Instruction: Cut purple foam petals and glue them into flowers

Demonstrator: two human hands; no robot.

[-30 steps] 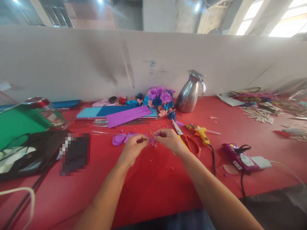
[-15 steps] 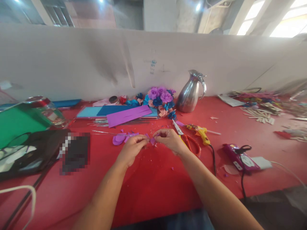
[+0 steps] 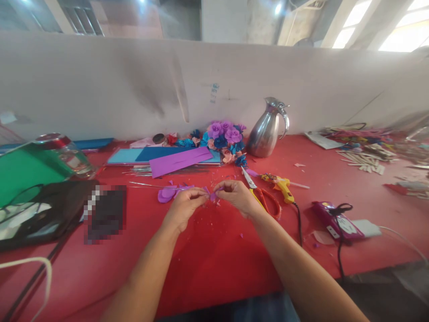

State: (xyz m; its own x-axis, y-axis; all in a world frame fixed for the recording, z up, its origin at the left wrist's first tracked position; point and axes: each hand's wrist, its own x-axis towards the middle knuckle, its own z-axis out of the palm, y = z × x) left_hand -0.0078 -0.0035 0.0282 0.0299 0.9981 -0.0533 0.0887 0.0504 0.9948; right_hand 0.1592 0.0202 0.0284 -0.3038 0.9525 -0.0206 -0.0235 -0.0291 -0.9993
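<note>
Between my fingertips, just above the red table [image 3: 214, 268], is a small piece of purple paper [image 3: 212, 196]. My left hand [image 3: 186, 205] is closed in a pinch at its left side. From the right, my right hand [image 3: 238, 197] pinches the same bit with thumb and forefinger. Thin wires [image 3: 147, 184] run leftward from behind my left hand; whether it grips them I cannot tell. Cut purple paper petals [image 3: 166, 194] lie beside that hand. Close to my right wrist are scissors [image 3: 268, 203] with red and yellow handles.
A yellow glue gun [image 3: 283, 190] and purple power strip [image 3: 335, 223] lie right, with cords. Behind stand a metal jug [image 3: 267, 129] and paper flowers [image 3: 223, 136]. Purple sheets [image 3: 181, 162] rest on blue ones. A jar [image 3: 69, 154] and dark bag [image 3: 60, 210] are left.
The purple paper piece between my fingertips has turned slightly. Both hands stay in nearly the same place, still pinching.
</note>
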